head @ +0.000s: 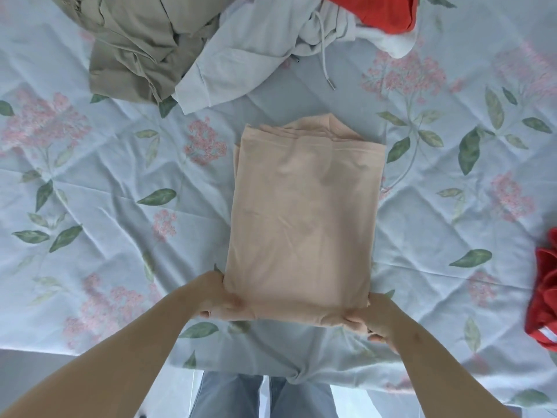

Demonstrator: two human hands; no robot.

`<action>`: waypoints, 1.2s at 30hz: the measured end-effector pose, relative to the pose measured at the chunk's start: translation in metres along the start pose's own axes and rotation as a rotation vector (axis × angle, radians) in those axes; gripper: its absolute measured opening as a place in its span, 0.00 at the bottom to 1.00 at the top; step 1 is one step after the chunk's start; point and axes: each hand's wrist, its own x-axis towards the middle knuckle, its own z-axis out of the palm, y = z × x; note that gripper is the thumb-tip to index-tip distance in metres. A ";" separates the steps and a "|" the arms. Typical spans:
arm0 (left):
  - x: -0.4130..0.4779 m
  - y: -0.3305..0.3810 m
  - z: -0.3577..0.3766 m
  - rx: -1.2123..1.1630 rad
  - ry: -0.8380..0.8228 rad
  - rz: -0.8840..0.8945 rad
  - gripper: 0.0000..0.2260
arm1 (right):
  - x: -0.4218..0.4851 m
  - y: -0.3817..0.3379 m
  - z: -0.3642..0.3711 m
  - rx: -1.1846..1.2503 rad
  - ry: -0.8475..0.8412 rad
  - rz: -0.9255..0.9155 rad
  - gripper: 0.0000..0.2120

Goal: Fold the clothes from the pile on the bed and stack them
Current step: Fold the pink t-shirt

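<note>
As hands (217,297) (373,319) grip it, smooth rectangular peach garment (304,221), creased sheet (120,182)

No lettering, label, brand or number legible anywhere; folded peach garment (304,218) plain; pile of clothes (144,40) shows none; bedsheet (120,164) carries only a flower-and-leaf print; red garment (542,285) has white stripes, no words.

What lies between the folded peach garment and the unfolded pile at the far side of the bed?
Only bare floral bedsheet, in the head view; the drawstring of the pale hoodie stops short of the folded peach garment.
</note>
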 end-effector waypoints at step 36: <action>0.021 0.161 -0.163 -0.540 0.763 0.783 0.09 | 0.048 -0.202 -0.096 0.658 0.289 -0.860 0.07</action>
